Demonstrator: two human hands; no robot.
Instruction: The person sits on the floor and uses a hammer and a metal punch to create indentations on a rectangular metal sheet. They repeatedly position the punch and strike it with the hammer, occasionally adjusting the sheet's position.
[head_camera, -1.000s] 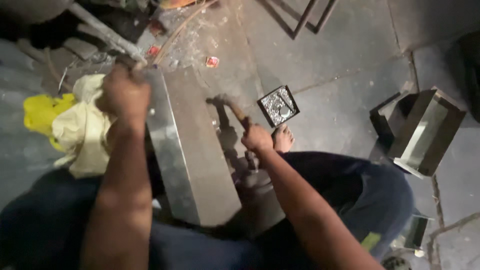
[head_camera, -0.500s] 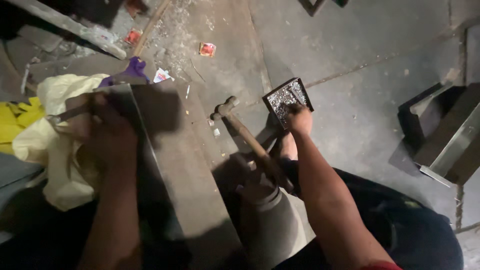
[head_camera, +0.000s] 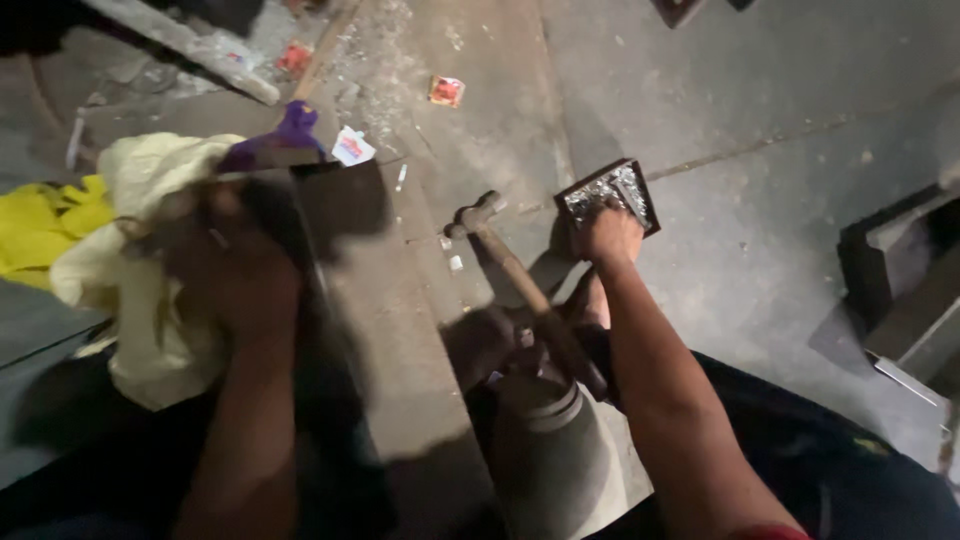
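A person crouched over a concrete floor (head_camera: 760, 120) works at a long grey metal sheet (head_camera: 400, 330), the landmark of the scene, which runs from the top of a dark shadowed end down toward the person's knees. The left hand (head_camera: 225, 265) rests at the sheet's left edge, blurred and in deep shadow; it seems curled over the edge, though how tightly it closes cannot be told. To the right of the sheet, the right hand (head_camera: 610, 235) reaches down to a small square black tray (head_camera: 612, 190) filled with glittering metal bits (too small to identify), fingers bent over the tray's near rim, touching it; whether anything is pinched between them cannot be told. A hammer (head_camera: 510, 275) with a wooden handle lies just right of the sheet, between it and the right forearm, its metal head pointing away from the person and its handle running back toward the knees; neither hand holds it. Left of the sheet lie a pale yellow cloth (head_camera: 150, 300) and a brighter yellow one (head_camera: 40, 225) beyond it. At the sheet's far end sits a purple object (head_camera: 285, 135), with scraps of red and white paper (head_camera: 447, 91) scattered past it. Far to the right of the sheet stands a dark metal box (head_camera: 900, 270).
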